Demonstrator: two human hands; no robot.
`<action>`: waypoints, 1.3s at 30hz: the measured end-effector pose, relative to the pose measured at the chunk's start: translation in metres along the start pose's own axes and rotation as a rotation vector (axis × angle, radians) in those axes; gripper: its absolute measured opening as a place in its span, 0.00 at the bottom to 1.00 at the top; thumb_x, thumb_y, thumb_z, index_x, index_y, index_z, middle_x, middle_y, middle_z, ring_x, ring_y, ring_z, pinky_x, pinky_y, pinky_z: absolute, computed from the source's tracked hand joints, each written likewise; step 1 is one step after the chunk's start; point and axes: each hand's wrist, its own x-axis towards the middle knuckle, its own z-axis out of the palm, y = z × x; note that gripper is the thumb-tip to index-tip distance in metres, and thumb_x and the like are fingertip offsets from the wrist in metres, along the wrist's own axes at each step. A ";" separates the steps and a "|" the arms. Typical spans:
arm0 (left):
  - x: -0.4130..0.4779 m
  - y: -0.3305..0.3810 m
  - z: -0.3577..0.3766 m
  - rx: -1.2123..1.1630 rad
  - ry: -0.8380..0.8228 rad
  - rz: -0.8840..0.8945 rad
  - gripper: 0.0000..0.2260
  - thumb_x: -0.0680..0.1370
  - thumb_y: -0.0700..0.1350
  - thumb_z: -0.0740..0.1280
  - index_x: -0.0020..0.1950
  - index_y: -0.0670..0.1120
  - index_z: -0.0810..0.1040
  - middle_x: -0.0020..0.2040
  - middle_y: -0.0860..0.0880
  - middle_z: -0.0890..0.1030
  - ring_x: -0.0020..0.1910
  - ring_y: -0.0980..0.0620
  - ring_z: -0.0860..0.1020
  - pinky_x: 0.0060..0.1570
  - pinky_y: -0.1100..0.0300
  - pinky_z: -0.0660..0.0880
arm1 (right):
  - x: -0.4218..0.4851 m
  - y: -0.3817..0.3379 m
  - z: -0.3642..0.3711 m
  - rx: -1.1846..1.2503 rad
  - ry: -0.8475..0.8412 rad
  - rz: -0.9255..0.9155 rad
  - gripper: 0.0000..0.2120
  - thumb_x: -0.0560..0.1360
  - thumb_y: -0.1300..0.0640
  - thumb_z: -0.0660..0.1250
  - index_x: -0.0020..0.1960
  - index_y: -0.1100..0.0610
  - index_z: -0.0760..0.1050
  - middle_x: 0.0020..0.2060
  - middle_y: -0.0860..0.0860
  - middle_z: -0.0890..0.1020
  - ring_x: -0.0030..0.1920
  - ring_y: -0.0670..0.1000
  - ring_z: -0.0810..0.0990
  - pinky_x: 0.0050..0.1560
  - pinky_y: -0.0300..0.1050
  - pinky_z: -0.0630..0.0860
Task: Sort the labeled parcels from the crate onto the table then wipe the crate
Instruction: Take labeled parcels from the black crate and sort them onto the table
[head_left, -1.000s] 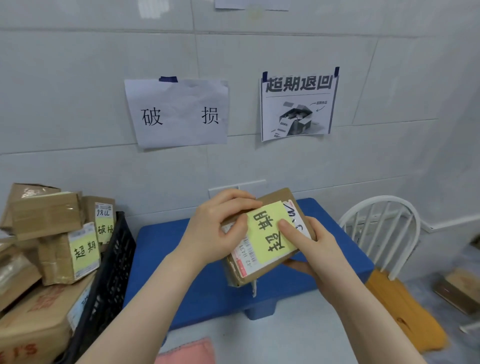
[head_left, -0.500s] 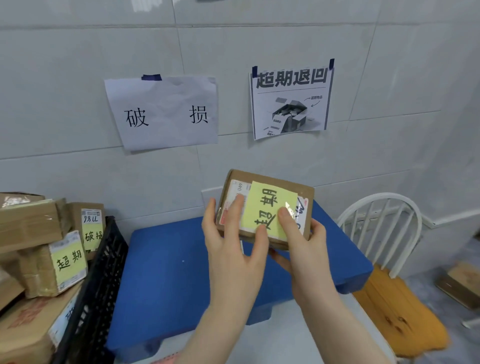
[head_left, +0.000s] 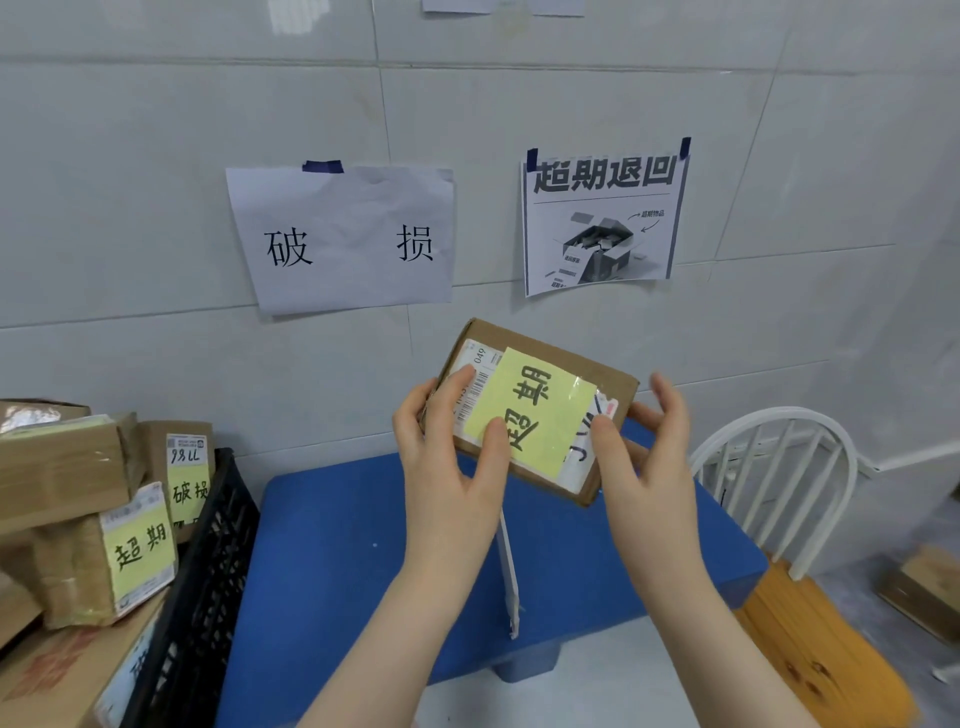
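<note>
Taking the blue table (head_left: 337, 571) as landmark: one parcel (head_left: 535, 410) is held above its far edge by two hands, left (head_left: 447, 457) and right (head_left: 644, 457), and one black crate (head_left: 208, 561) stands just left of it. At least five more parcels sit in the crate, two with yellow labels, (head_left: 140, 551) and (head_left: 188, 480), though the pile runs out of view, so the full count cannot be told. Two paper signs, (head_left: 345, 239) and (head_left: 602, 218), hang on the wall above the table, one white chair (head_left: 779, 467) stands to its right, and one more box (head_left: 930, 582) lies on the floor beyond the chair.
</note>
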 end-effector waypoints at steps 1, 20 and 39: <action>0.003 -0.003 -0.002 0.000 -0.015 0.002 0.19 0.76 0.50 0.64 0.64 0.66 0.68 0.65 0.56 0.65 0.63 0.60 0.70 0.47 0.77 0.71 | 0.003 0.001 -0.002 -0.042 -0.040 -0.022 0.28 0.77 0.48 0.65 0.72 0.34 0.56 0.61 0.36 0.71 0.54 0.40 0.80 0.36 0.31 0.77; 0.011 -0.026 0.067 -0.032 -0.047 -0.043 0.25 0.73 0.43 0.62 0.69 0.59 0.67 0.75 0.67 0.44 0.68 0.74 0.56 0.50 0.77 0.71 | 0.032 0.054 -0.015 -0.017 -0.113 0.143 0.21 0.73 0.41 0.67 0.64 0.37 0.67 0.58 0.46 0.78 0.55 0.44 0.79 0.54 0.48 0.79; 0.053 -0.061 0.136 0.221 -0.105 0.007 0.23 0.73 0.43 0.60 0.64 0.63 0.69 0.75 0.67 0.51 0.70 0.72 0.57 0.54 0.70 0.74 | 0.142 0.095 -0.069 -0.356 -0.613 -0.206 0.31 0.71 0.40 0.63 0.71 0.30 0.56 0.70 0.36 0.63 0.62 0.32 0.69 0.50 0.35 0.74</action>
